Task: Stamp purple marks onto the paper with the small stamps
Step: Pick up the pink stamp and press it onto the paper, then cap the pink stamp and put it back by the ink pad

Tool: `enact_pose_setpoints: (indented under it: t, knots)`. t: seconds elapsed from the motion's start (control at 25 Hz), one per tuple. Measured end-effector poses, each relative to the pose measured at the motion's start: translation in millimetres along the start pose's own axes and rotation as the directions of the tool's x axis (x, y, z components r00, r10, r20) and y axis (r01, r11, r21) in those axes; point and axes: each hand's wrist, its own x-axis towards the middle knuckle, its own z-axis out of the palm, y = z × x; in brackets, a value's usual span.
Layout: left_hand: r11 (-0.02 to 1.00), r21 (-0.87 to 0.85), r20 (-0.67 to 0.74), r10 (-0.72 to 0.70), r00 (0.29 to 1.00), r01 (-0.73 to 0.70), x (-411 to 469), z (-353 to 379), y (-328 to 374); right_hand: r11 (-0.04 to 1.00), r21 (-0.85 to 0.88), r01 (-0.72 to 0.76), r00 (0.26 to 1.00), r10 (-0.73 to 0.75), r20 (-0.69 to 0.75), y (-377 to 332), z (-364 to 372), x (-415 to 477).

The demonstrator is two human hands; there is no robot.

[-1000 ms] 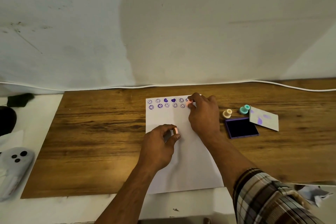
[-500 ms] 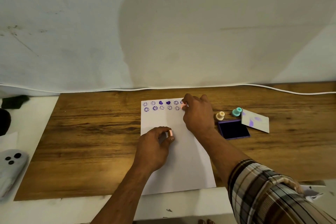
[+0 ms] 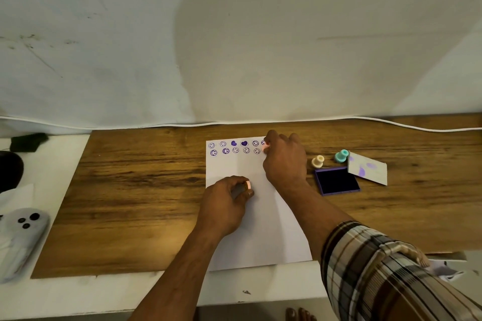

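The right hand (image 3: 284,161) pinches a small pink stamp (image 3: 265,148) down at the end of the second row of purple marks on the white paper sheet (image 3: 258,219), while the left hand (image 3: 225,203) rests there, likely steadying it, clasping another pink-tipped stamp (image 3: 247,185) in reserve.

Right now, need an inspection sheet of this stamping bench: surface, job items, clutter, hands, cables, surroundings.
Surface: wooden board on a white bench.
Job's things: paper with two rows of purple marks along its far edge; open ink pad; cream stamp and teal stamp beside it.
Clutter: ink-stained card; grey cloth at left.
Hands: right hand presses a pink stamp at the second row's end; left hand holds another stamp.
Cables: white cable along the wall.
Surroundings: blank wall.
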Motion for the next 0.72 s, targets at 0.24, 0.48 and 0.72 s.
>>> enact_pose_setpoints:
  t: [0.24,0.48,0.72]
  knots:
    - [0.990,-0.133,-0.020,-0.048,0.999,0.045,3.6,-10.4,4.7,0.564,0.751,-0.342,0.885,0.462,0.057,4.9,-39.7,-14.0]
    - [0.892,-0.446,-0.010,-0.086,0.996,0.072,-10.9,-29.0,29.3,0.064,0.885,-0.462,0.729,0.595,0.338,5.6,-111.3,-82.5]
    - [0.828,-0.555,0.088,-0.038,0.995,0.081,-51.2,-25.7,41.6,0.051,0.855,-0.516,0.773,0.457,0.440,10.0,-124.0,-121.8]
